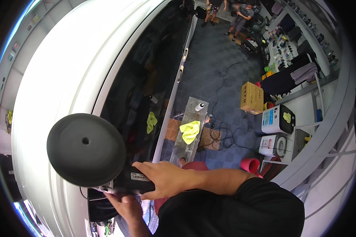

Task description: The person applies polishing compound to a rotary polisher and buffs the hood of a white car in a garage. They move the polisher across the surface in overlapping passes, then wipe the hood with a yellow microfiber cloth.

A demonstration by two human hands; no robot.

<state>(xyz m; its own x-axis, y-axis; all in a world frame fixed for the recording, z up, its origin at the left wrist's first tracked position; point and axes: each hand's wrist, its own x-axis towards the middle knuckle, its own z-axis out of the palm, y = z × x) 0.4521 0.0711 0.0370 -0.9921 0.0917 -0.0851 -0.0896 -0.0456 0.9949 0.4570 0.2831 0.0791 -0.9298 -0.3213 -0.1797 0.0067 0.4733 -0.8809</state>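
Note:
A car polisher with a large round dark grey foam pad (77, 158) is held up beside the vehicle's white roof, the pad facing up at me. My right hand (168, 177) is wrapped around the black polisher body (126, 181), thumb and fingers on opposite sides. Lower down, my left hand (127, 209) is closed at the tool's front end, its index finger reaching along the metal head (106, 188) just below the pad. Some of its fingers are hidden beneath the polisher. The white vehicle (63, 75) has dark side windows (146, 67) next to the tool.
A grey step platform (194, 103) bears a lime-green cloth (190, 132) and a white bottle (199, 107). Dark cord (221, 134) loops over the floor. At right are a cardboard box (251, 98), a white appliance (273, 119) and a red bucket (250, 165). Two people stand far off.

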